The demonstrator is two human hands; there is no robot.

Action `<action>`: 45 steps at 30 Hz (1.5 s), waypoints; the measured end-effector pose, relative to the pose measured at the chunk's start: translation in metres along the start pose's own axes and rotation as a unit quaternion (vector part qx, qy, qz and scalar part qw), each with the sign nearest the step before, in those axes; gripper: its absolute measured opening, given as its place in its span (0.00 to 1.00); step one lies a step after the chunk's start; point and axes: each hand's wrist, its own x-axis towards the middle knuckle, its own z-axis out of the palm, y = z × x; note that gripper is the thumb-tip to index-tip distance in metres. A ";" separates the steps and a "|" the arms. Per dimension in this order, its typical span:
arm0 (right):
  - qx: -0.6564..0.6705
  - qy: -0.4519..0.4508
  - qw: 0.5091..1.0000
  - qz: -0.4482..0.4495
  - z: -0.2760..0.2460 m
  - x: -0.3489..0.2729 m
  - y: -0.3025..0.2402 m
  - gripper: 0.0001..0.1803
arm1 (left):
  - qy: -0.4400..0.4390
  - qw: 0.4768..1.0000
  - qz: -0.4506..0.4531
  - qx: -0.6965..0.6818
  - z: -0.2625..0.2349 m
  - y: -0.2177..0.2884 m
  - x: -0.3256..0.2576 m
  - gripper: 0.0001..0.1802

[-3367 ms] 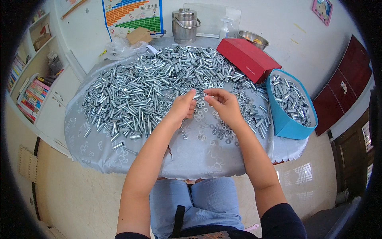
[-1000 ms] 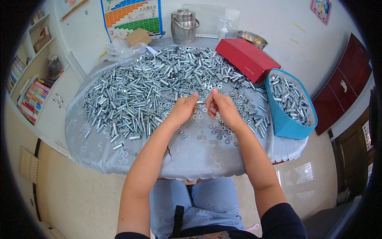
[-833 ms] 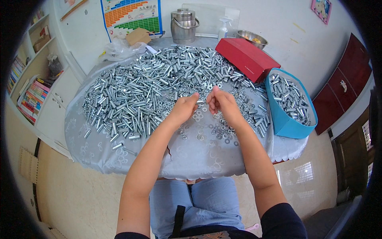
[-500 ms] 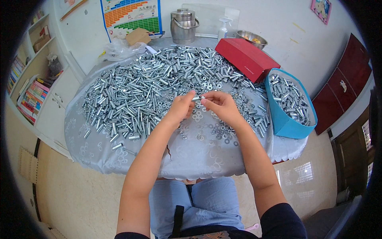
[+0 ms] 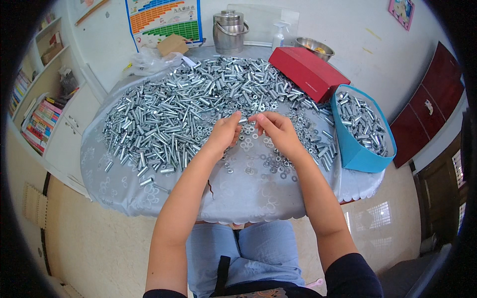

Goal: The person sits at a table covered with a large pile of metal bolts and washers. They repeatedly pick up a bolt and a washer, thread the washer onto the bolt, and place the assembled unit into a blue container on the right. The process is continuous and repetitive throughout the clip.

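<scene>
The loosely bent right hand (image 5: 278,131) nearly meets the thumb-up, curled left hand (image 5: 227,132).

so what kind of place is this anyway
Probably a room in a home, despite the heap of metal parts: there's a patterned tablecloth under them, books at the left and a colourful chart hanging behind.

My feed comes in bright and evenly lit, with only soft shadows on the grey surface (image 5: 243,203). Gridded, window-shaped glare lies on the glossy floor (image 5: 380,216) at right, and the metal tubes (image 5: 164,111) glint. The fisheye curves the bookcase (image 5: 45,68), then falls to black at the rim. I find the smaller washers (image 5: 283,175) hard to resolve.
</scene>
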 end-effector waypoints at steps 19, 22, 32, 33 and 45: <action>-0.033 -0.018 0.999 -0.007 -0.002 0.001 0.008 0.17 | -0.011 1.000 -0.014 -0.007 -0.006 0.000 0.004 0.25; 0.008 0.027 1.000 -0.007 0.005 -0.002 -0.004 0.17 | -0.006 1.000 -0.010 -0.001 -0.003 0.003 -0.001 0.27; -0.053 -0.017 0.998 -0.012 -0.003 0.001 0.010 0.17 | -0.029 0.999 -0.014 -0.012 -0.008 0.000 0.003 0.24; -0.039 -0.005 0.999 -0.022 0.000 0.000 0.007 0.17 | -0.032 0.999 -0.012 -0.013 -0.009 0.000 0.004 0.24; -0.064 0.014 0.998 -0.017 0.000 0.001 0.010 0.13 | 0.011 1.000 0.013 0.007 0.000 -0.003 0.001 0.25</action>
